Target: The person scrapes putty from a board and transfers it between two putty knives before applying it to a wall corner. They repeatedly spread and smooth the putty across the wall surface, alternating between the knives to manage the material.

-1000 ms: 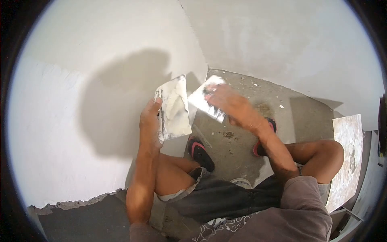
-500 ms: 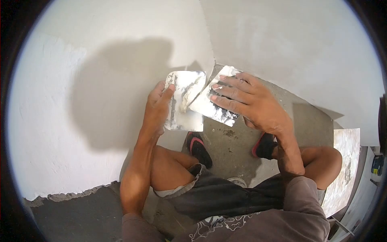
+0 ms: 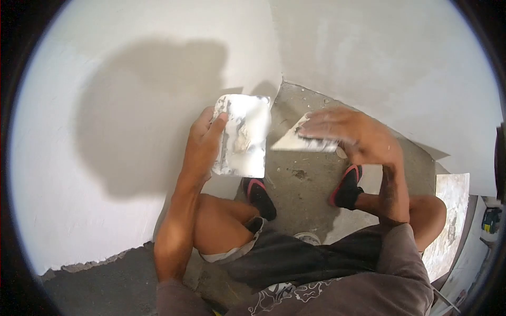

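Observation:
My left hand (image 3: pixel 206 139) grips a flat metal putty scraper (image 3: pixel 252 158) by its left edge, thumb on the face and fingers behind. White putty (image 3: pixel 242 138) is smeared over that face. To the right, my right hand (image 3: pixel 366 136) is closed on a second putty scraper (image 3: pixel 293 141), which is tilted so its face looks narrow. Motion blurs those fingers a little. A gap separates the two scrapers. Any handles are hidden behind the blades or hands.
Pale walls (image 3: pixel 142 221) meet in a corner ahead. The bare concrete floor (image 3: pixel 300 184) lies between my shoes (image 3: pixel 258 199). A round white object (image 3: pixel 307 238) is partly under my shorts. At right stand a stained pale board (image 3: pixel 448 221) and a dark green item (image 3: pixel 491 220).
The right scraper has moved right, away from the left one, and turned more edge-on. Less putty shows on the left scraper, which has barely moved.

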`<act>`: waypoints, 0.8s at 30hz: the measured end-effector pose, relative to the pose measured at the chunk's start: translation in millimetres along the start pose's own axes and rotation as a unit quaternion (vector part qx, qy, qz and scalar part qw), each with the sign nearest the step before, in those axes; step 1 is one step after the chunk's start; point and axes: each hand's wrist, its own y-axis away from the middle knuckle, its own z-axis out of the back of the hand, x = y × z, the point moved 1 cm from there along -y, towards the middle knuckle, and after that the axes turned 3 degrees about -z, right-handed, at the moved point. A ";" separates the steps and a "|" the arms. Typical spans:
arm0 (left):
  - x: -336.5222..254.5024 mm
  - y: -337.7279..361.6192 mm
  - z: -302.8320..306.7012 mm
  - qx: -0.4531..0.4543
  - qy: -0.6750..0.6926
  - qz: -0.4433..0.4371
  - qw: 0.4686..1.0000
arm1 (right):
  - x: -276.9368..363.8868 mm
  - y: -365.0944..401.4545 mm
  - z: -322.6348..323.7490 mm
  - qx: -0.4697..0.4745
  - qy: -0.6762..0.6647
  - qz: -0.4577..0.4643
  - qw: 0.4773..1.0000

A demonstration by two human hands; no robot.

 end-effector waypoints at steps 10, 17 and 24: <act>-3.6 -0.2 -1.6 0.025 -0.023 0.021 0.999 | -113.2 -25.4 -79.3 -0.192 -0.602 -0.247 0.735; 12.3 18.9 -8.9 0.127 -0.100 0.029 0.986 | -184.4 -84.5 -146.9 -0.335 -0.471 -0.321 0.750; 23.2 20.2 -18.1 0.173 -0.160 0.026 0.971 | -206.7 -122.0 -163.7 -0.420 -0.252 -0.311 0.814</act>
